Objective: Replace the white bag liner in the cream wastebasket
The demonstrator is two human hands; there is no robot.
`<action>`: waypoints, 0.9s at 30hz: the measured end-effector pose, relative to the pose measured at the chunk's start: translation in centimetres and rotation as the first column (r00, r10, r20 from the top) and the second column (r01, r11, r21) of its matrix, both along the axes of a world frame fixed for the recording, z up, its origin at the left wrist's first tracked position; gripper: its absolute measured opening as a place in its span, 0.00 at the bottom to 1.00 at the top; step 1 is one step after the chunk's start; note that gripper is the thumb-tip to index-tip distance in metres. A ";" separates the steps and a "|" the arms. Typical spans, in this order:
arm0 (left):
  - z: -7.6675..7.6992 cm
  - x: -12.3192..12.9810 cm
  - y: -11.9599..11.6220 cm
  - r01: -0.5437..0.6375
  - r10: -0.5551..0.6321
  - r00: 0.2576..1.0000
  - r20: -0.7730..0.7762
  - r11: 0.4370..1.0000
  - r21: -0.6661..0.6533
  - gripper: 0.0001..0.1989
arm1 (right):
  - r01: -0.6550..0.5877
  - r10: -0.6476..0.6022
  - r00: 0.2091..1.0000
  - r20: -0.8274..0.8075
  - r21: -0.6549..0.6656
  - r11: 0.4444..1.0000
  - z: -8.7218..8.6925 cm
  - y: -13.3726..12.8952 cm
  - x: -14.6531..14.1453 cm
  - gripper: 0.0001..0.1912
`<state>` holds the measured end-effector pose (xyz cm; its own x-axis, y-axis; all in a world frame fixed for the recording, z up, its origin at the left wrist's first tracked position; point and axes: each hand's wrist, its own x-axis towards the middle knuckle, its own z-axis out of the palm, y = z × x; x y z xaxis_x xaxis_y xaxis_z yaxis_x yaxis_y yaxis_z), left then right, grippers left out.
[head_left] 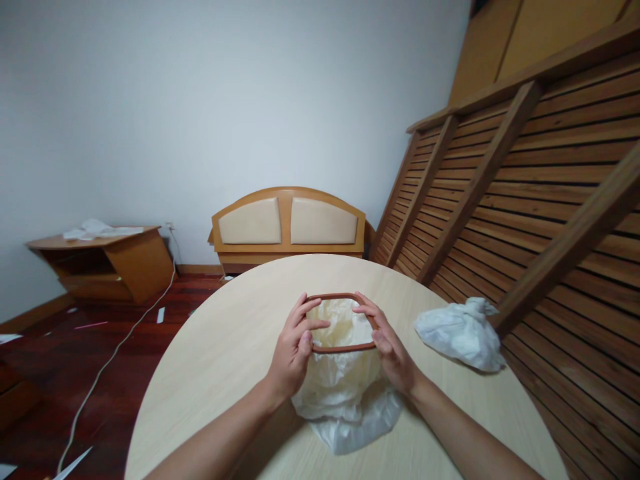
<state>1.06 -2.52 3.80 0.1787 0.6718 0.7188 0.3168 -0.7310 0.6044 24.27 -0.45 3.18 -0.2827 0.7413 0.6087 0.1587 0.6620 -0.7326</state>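
Note:
A brown rounded-rectangular rim (344,349) has a translucent white plastic bag (350,407) hanging around and below it, over the round table. On the rim's left side is my left hand (295,343), thumb at the near edge and fingers at the far edge, one finger reaching over the opening. My right hand (390,343) grips the right side, its thumb near the front corner and fingertips at the back. The bag's loose edge spreads on the tabletop toward me. What lies under the bag is hidden.
The round pale table (225,373) bears a tied white plastic bag (463,333) at the right. Slatted wooden panels (565,200) lean beyond it. A headboard (287,220) stands behind the table. At the left are a low cabinet (135,267) and a cable (120,343) on the floor.

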 end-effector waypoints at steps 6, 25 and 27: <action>0.0 -0.1 0.1 -0.018 0.019 0.998 -0.068 1.000 0.015 0.22 | 0.224 -0.250 0.966 0.071 0.260 0.939 0.5 -0.2 0.1 0.22; -1.9 -1.2 1.7 -0.043 0.067 0.960 -0.273 0.995 0.093 0.46 | 0.326 -0.438 0.873 0.216 0.411 0.851 -0.6 1.1 0.4 0.21; -2.8 -1.1 1.9 -0.075 0.090 0.953 -0.291 0.995 0.061 0.48 | 0.376 -0.495 0.842 0.217 0.421 0.825 -0.4 1.2 0.4 0.18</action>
